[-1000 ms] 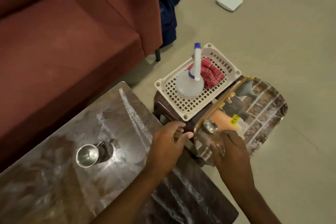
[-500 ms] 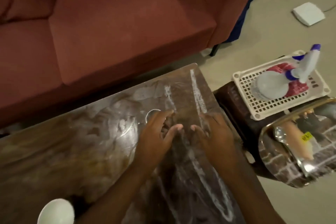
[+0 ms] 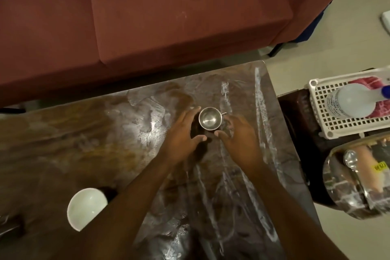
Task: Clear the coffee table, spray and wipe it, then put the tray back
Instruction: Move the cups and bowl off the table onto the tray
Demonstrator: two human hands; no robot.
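The steel cup (image 3: pixel 207 120) stands upright and empty near the surface's (image 3: pixel 105 143) far right corner, between the left hand (image 3: pixel 183 135) and right hand (image 3: pixel 237 138), both spread and grasping nothing. It looks light, rigid and smooth; grip its wall, not the small handle. A white bowl (image 3: pixel 85 208) sits empty near the front edge.

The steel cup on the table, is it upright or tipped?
Upright: the steel cup shows its round open mouth and empty shiny bottom from above.
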